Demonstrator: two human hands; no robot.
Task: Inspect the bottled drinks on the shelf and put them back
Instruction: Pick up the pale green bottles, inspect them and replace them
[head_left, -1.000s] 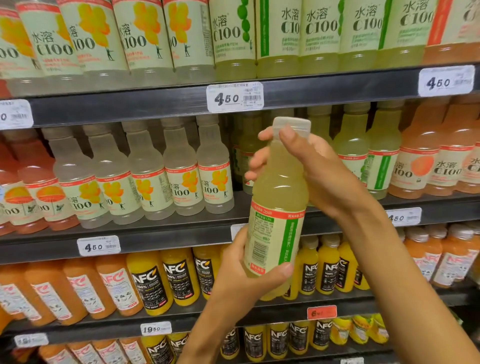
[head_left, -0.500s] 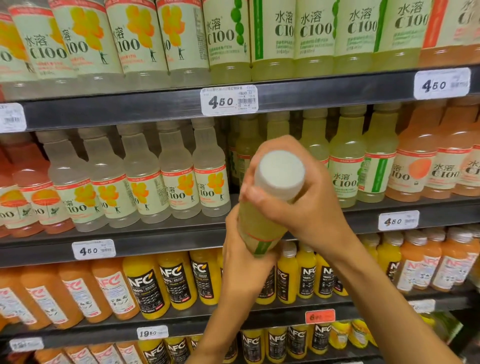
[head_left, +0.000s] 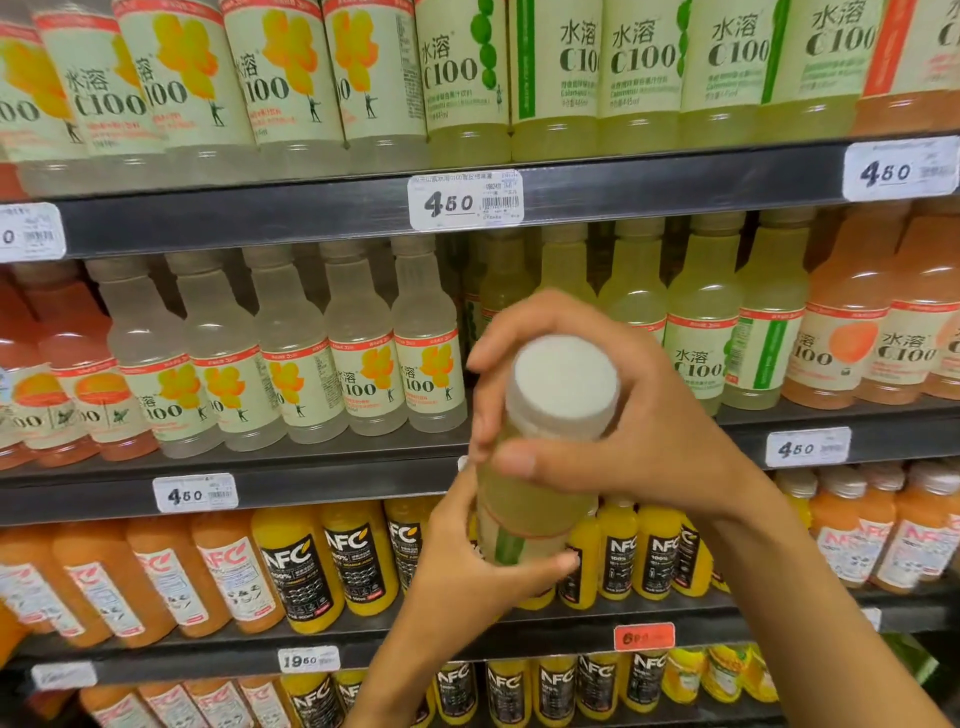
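Before stocked shelves (head_left: 322, 480), bottle (head_left: 535, 499) between both hands (head_left: 644, 441), cap (head_left: 565, 378) toward camera.

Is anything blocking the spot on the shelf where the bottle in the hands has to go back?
Nothing visible does. The bottle, held by both hands, sits in front of a gap in the green-label row on the middle shelf; only bottles further back show there.

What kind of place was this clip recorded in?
Most likely a shop's drinks aisle: stacked shelves of identical juice bottles, with printed price tags on the shelf edges.
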